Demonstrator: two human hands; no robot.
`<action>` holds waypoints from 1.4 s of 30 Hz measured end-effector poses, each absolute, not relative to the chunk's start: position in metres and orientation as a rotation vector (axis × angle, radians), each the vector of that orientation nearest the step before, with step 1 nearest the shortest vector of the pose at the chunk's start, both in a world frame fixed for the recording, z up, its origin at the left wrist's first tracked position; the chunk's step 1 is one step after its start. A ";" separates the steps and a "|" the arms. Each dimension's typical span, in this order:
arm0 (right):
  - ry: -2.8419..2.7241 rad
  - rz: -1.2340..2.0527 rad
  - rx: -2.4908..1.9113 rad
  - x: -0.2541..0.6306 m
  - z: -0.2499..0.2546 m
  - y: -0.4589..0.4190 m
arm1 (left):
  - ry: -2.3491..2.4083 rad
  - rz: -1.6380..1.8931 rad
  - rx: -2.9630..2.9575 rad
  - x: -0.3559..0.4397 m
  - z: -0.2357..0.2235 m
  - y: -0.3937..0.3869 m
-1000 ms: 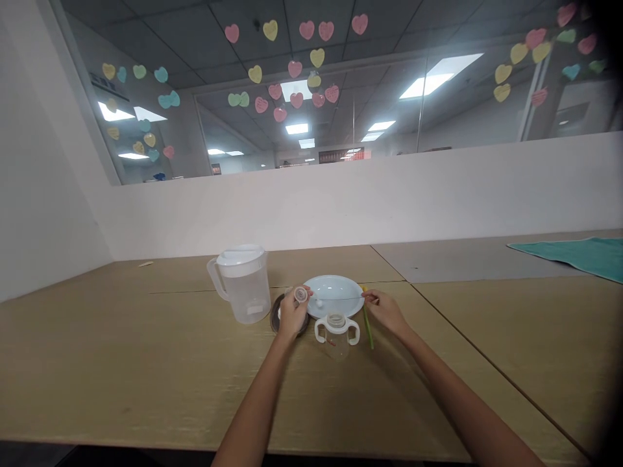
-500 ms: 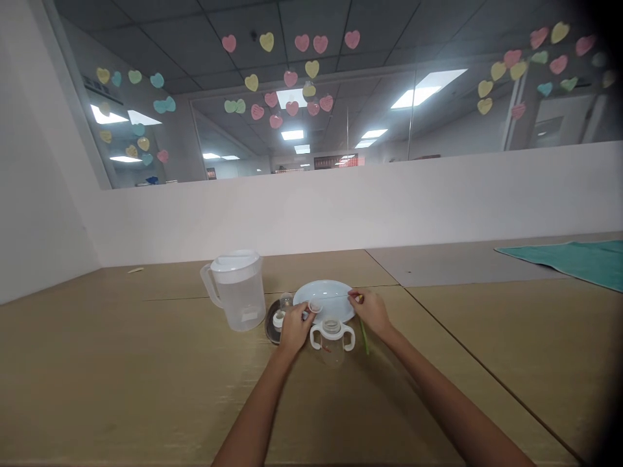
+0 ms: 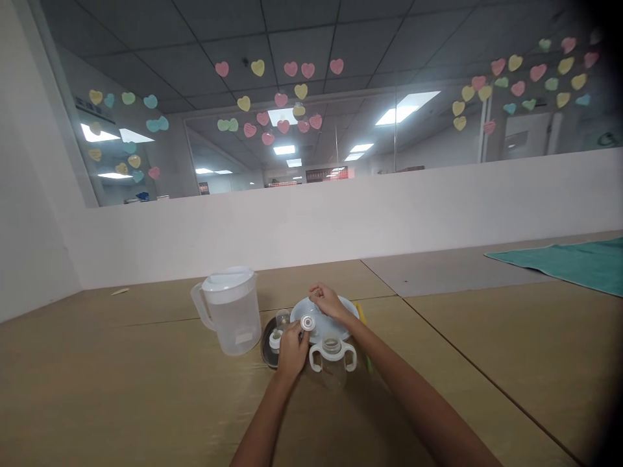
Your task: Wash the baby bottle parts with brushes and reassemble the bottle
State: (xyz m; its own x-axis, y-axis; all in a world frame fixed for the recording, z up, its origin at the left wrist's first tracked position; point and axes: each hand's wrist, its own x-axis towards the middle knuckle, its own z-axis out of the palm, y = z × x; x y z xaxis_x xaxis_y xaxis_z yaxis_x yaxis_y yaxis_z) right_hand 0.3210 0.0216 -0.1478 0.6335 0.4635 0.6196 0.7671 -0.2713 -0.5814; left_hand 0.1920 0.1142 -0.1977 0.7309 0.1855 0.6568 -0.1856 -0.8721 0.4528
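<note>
Low over the pale bowl [image 3: 349, 310], my left hand [image 3: 292, 350] is closed on a small round white bottle part [image 3: 307, 323] with a ringed face. My right hand [image 3: 325, 301] is pinched above the bowl, just beyond that part; whatever lies between its fingertips is too small to make out. In front of the bowl stands a clear baby bottle [image 3: 333, 376] without its top, fitted with a white two-handled ring [image 3: 315, 358]. Left of my left hand, a dark round dish [image 3: 266, 350] holds a white collar [image 3: 275, 340] and a clear dome cap [image 3: 283, 318].
A lidded clear plastic pitcher [image 3: 235, 318] stands to the left. A slim yellow-green stick [image 3: 361, 316] lies at the bowl's right, partly behind my right forearm. A green cloth [image 3: 579, 263] covers the far right, before the white wall [image 3: 311, 224].
My right hand has moved left across the bowl, from its right rim to near my left hand. The part in my left hand has turned its ringed face toward me. The view has tilted up slightly.
</note>
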 end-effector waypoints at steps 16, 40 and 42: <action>-1.063 -0.472 -1.690 0.253 -0.077 -0.031 | -0.060 1.031 2.417 0.197 -0.201 0.110; -1.202 -0.718 -1.972 0.243 -0.092 -0.023 | -0.031 0.988 2.301 0.194 -0.197 0.103; -1.183 -0.616 -1.923 0.241 -0.091 -0.023 | -0.037 0.998 2.301 0.194 -0.198 0.103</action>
State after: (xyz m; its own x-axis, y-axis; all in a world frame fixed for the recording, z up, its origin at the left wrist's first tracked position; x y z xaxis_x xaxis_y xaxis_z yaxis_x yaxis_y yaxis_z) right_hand 0.2410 -0.0233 -0.0911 0.4492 0.5154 0.7298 0.8934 -0.2625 -0.3645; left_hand 0.1939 0.1034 -0.1978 0.7137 0.2107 0.6680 -0.2599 -0.8059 0.5319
